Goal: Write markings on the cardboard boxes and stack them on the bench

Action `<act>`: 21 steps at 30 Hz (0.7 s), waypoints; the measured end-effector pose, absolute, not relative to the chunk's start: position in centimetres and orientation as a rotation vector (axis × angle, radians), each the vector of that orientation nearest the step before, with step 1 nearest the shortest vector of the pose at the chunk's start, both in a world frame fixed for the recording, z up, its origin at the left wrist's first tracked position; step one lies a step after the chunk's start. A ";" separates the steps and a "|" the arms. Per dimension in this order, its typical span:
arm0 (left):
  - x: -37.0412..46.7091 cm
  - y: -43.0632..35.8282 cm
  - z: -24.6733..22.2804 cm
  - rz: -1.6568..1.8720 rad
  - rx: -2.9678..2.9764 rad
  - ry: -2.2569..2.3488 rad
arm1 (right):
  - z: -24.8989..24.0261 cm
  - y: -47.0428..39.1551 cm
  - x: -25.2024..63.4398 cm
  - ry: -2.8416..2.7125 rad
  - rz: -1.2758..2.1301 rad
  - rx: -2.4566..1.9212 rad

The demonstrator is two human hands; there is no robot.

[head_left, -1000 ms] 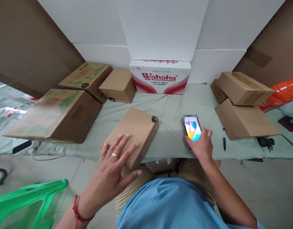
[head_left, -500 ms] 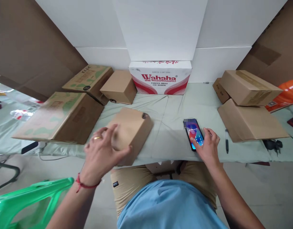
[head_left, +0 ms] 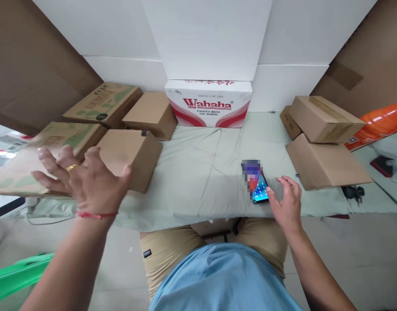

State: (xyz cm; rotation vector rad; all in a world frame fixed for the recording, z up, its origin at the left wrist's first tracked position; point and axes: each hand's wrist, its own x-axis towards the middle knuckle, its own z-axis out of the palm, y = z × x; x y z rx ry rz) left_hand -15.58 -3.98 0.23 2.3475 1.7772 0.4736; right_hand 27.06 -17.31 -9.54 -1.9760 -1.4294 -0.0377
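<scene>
the green-clothed table [head_left: 198, 172] bears a plain box [head_left: 129, 151] at left, long axis slanting from lower left to upper right. over its near end the left hand [head_left: 91, 181] spreads wide, fingers toward upper left; contact unclear. right of centre, the right hand [head_left: 286, 203] points up, loosely open, thumb at the phone [head_left: 260, 189], which lies lengthwise from upper left to lower right.

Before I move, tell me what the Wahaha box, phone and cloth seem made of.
Wahaha box: likely cardboard, smooth printed finish; flat panels and straight folded edges.
Phone: probably a smooth glass front; flat and lit, though plastic film is possible.
Cloth: matte fabric, fibre unclear; soft wrinkles.
</scene>
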 end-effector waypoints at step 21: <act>-4.8 -14.7 -15.8 0.764 2.753 1.376 | 1.9 -1.6 42.7 -1.436 -0.381 -2.659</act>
